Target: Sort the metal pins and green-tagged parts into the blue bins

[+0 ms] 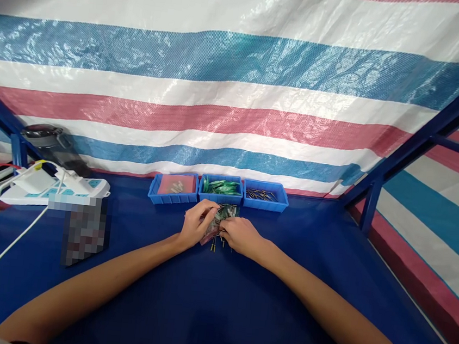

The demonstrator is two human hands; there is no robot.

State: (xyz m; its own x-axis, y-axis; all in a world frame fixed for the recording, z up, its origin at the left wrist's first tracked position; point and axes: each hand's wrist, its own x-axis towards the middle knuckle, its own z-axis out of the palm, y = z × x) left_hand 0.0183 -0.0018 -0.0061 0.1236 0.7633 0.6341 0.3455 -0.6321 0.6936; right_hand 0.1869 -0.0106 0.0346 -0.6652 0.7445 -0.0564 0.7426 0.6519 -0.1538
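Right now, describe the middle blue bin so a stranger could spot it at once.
Start at the striped sheet behind the dark blue tabletop. Along the tabletop's far side, beyond the left hand and right hand, the middle bin sits between the left bin and right bin. Of the three, only it holds green pieces; the right one holds thin dark pieces.

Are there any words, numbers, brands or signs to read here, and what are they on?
None that I can read.
White power strip: partly pixelated; any markings are too small.
Dark object below it: pixelated, unreadable.
Bundle of thin-leaded parts: too small to tell.
Striped sheet: just stripes.
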